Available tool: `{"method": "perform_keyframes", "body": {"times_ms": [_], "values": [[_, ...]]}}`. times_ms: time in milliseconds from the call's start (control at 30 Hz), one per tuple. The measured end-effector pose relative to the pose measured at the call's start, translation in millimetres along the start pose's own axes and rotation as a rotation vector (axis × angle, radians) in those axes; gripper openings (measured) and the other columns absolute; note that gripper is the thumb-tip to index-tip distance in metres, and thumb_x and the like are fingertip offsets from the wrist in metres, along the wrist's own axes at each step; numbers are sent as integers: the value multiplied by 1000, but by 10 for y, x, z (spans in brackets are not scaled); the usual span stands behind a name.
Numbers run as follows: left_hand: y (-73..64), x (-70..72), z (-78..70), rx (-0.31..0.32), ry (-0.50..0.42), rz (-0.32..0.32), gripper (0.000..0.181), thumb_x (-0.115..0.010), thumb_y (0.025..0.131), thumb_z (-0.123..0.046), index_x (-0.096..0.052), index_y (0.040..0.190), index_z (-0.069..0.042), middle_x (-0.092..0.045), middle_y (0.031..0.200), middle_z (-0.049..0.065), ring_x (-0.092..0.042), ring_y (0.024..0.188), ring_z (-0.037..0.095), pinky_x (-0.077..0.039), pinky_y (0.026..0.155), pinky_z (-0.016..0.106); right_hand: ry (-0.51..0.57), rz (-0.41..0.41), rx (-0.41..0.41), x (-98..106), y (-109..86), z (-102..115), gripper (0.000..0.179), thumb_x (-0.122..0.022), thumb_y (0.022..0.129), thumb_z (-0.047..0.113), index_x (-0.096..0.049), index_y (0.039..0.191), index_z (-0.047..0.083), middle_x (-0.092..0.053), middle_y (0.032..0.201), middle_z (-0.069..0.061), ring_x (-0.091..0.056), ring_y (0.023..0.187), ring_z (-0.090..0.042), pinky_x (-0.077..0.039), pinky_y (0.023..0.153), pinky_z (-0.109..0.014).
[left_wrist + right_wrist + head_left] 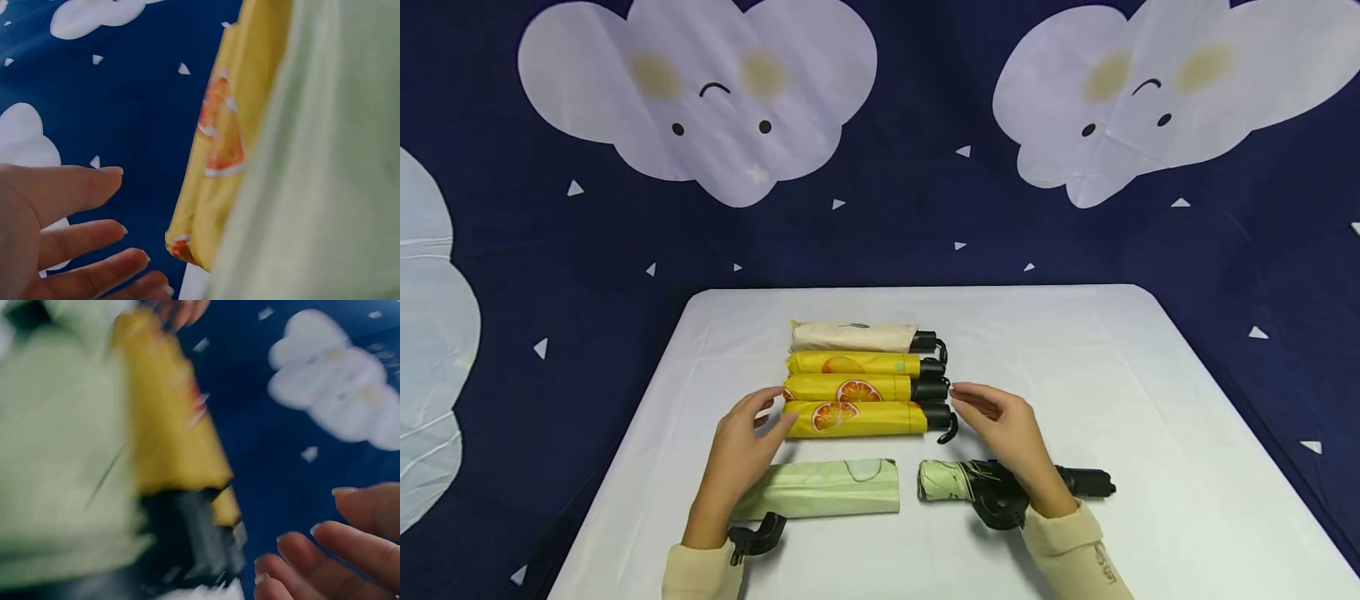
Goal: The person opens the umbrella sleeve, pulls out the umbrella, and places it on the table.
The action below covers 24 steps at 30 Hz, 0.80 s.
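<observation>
Three yellow folded umbrellas with black handles lie side by side, handles to the right. The front one [872,421] and middle one [883,387] carry orange-slice prints; behind them is the rear one [887,363]. A cream folded umbrella [853,337] lies farthest back. My left hand [737,450] is at their left ends, fingers spread, thumb overlapping the front yellow umbrella in the head view. At the handle ends, my right hand [1011,429] has its fingertips right by the middle black handle [930,389]. Both wrist views show loosely extended fingers with nothing between them.
Nearer me, a light green folded umbrella-like bundle [827,487] lies partly behind my left wrist. A green-and-black folded umbrella [943,481] sits under my right wrist. The white table [1075,350] meets a dark blue cloth [910,225] with clouds at the back.
</observation>
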<state>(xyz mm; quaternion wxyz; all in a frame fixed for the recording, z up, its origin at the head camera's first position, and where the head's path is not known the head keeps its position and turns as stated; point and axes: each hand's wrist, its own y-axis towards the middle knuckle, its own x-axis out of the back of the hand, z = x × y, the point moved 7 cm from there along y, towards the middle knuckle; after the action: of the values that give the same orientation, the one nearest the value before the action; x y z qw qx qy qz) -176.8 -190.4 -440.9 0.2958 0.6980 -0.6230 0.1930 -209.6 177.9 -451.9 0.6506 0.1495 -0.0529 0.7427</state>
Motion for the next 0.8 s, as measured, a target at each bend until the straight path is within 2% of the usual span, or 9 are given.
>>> {"method": "perform_keyframes", "body": {"times_ms": [100,233,333,500,633,800], "values": [[49,-95,91,69,9,30,53,-75,96,-31,-60,140,-7,-58,141,17,-62,122,37,-55,96,48,-59,-22,-77,-63,58,-203,38,-76,96,24,-71,128,5,-73,120,-10,-70,111,-23,-55,89,-22],[59,-168,194,129,-20,59,56,-76,95,-33,-59,142,-8,-59,139,18,-64,119,33,-56,95,46,14,-5,-153,-126,76,-397,41,-77,95,21,-69,131,3,-70,127,-14,-68,115,-26,-56,89,-24],[74,-197,239,141,-46,57,57,-79,93,-30,-59,141,-8,-62,136,18,-67,115,31,-57,93,44,-19,-17,-189,-127,78,-470,41,-78,93,21,-70,130,5,-69,128,-14,-69,113,-26,-57,89,-28],[77,-238,300,169,-67,77,59,-80,92,-28,-58,143,-8,-64,134,18,-67,115,32,-57,94,45,-121,-13,-223,-134,62,-534,39,-80,92,23,-72,127,7,-74,118,-11,-73,102,-22,-58,83,-29],[85,-258,324,179,-33,95,65,-80,92,-26,-53,147,-6,-64,134,20,-68,112,31,-56,94,47,-147,-14,-247,-142,67,-571,38,-80,91,23,-73,125,6,-75,113,-10,-74,96,-18,-58,77,-24],[134,-270,335,155,4,91,65,-80,91,-23,-52,148,-5,-66,132,20,-68,107,29,-56,91,46,-209,-11,-239,-151,103,-582,37,-79,92,25,-75,124,9,-75,114,-7,-72,99,-17,-58,82,-27]]}}
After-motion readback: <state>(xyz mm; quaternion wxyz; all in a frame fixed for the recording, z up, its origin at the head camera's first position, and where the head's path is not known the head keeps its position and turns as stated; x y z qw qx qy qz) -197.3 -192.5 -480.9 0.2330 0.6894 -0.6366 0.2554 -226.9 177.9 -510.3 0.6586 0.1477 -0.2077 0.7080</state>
